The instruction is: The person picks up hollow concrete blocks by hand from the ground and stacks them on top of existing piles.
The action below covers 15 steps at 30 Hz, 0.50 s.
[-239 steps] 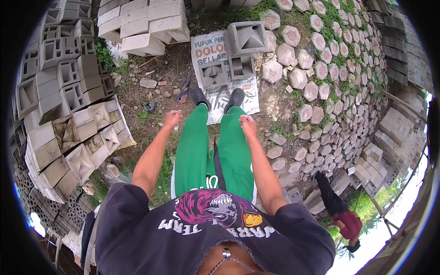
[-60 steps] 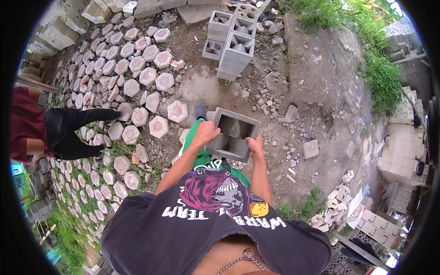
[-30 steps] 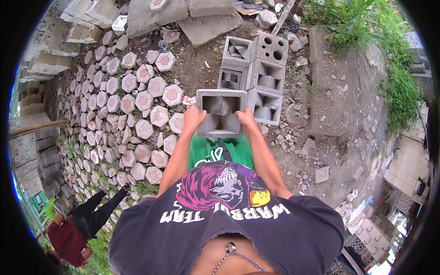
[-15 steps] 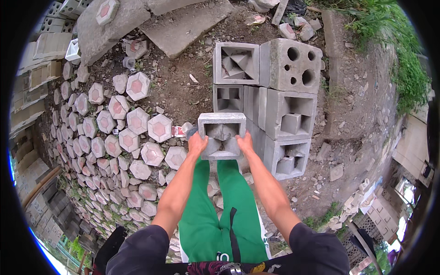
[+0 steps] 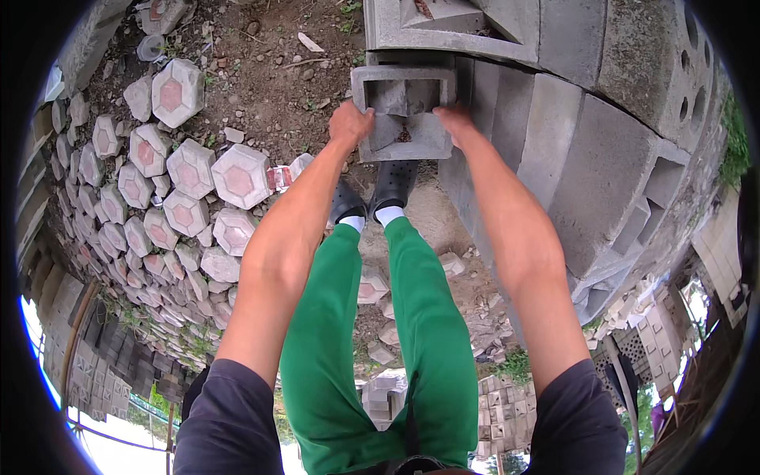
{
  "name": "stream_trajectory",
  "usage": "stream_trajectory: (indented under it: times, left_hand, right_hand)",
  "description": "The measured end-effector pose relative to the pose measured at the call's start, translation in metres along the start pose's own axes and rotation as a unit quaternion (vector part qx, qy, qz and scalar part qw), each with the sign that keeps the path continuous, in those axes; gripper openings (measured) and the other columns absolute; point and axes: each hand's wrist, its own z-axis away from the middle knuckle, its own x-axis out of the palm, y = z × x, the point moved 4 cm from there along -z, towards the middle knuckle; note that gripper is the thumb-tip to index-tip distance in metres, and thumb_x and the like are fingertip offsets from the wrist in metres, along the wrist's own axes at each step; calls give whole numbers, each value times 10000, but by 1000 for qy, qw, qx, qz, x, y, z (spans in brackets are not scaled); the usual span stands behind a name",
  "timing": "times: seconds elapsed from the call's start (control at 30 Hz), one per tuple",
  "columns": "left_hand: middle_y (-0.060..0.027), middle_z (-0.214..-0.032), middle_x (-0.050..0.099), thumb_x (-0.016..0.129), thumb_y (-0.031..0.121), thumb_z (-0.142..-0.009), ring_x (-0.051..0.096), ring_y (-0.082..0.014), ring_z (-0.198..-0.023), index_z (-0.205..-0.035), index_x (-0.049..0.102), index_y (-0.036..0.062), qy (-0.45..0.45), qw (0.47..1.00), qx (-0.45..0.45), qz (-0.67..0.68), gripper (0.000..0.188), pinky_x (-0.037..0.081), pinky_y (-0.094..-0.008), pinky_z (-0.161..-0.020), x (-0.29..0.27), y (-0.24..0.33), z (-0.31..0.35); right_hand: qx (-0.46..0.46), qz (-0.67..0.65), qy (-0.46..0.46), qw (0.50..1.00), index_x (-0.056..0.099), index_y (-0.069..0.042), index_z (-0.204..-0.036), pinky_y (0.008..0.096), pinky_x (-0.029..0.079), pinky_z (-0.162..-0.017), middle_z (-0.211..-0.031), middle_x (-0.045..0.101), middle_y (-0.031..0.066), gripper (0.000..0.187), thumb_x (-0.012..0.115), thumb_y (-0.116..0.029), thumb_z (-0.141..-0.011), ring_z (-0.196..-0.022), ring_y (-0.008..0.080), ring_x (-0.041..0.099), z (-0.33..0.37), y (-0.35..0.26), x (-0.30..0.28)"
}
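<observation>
While the person stands with both arms stretched forward in the head view, the left hand [image 5: 351, 125] and the right hand [image 5: 456, 125] clasp opposite sides of a grey, square-framed concrete block with a hollow, slanted inside [image 5: 388, 141]. Each thumb lies over the near face of its side, pointing inward; most of the other fingers are hidden. The block is in front of the dark grey perforated clogs [image 5: 393, 186], its lower edge just covering the toe of one. Directly above it in the view sits a larger grey concrete block with a triangular recess [image 5: 451, 35]; whether the two touch cannot be told. Close by the right forearm rises a stack of smooth grey concrete blocks [image 5: 590, 174], one pierced by round holes. To the left, hexagonal concrete pavers with pinkish centres [image 5: 188, 168] lie in loose rows beside brown, stony soil [image 5: 265, 91].
</observation>
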Motion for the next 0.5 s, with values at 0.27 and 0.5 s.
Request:
stream_trajectory:
  times: [0.27,0.5]
  left_hand:
    - [-240,-999,644,605,390,-785,609,-393,-974,-1050,630,2,8,1000,-23,-10,471,482,-456,-844,-9,-4,-14]
    - [-248,-1053,626,573,429,-806,593,-389,-1013,-1111,596,14,11,999,-31,-28,516,467,-459,-866,-7,7,-7]
  right_hand:
    - [-84,65,35,994,519,78,-1170,385,450,-906,-1171,569,244,548,666,-176,-707,-1112,342,546,-5,-35,0]
    - [-229,137,143,953,500,70,-1190,398,431,-943,-1138,572,270,532,612,-179,-734,-1076,395,549,-1,-22,-2]
